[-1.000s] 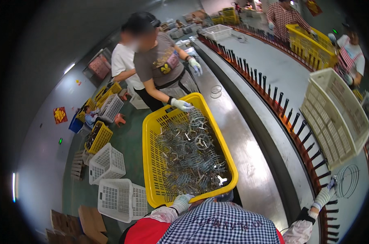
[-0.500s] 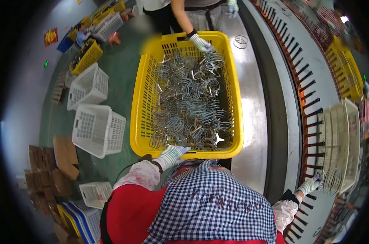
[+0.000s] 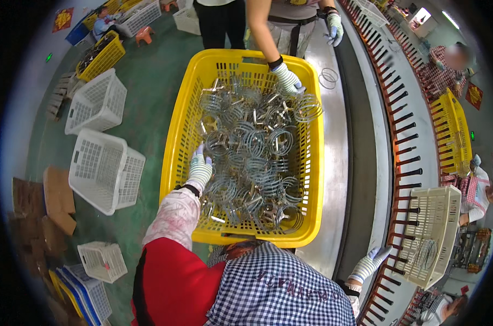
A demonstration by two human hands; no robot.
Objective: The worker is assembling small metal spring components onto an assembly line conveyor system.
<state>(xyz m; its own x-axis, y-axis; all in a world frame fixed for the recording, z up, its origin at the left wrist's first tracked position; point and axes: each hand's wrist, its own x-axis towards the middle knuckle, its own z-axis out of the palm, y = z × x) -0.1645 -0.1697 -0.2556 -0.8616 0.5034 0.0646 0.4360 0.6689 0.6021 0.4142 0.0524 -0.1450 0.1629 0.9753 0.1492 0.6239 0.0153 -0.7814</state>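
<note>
A large yellow plastic basket (image 3: 173,146) stands in front of me, heaped with shiny metal wire rings (image 3: 257,142), some joined by silvery star-shaped pieces. My left hand (image 3: 200,171), in a striped white glove, reaches over the basket's left wall to the rings, fingers outstretched and holding nothing visible. On the right, my right hand (image 3: 369,265), gloved alike, is stretched out with fingers apart beside the row of dark pegs (image 3: 408,174). A co-worker's gloved hand (image 3: 287,79) is at the far end of the basket, against a bunch of rings (image 3: 308,108).
Beyond the pegs stands a cream crate (image 3: 447,228) holding a bunch of rings (image 3: 425,254). A metal table (image 3: 333,146) runs along the basket's right side, with a few loose rings (image 3: 328,79) on it. White crates (image 3: 107,168) and cardboard (image 3: 59,201) lie on the floor at left.
My left hand has moved from the basket's near rim forward to the rings inside. My right hand has drawn back from the rings at the cream crate. The co-worker's ring bunch has shifted rightward.
</note>
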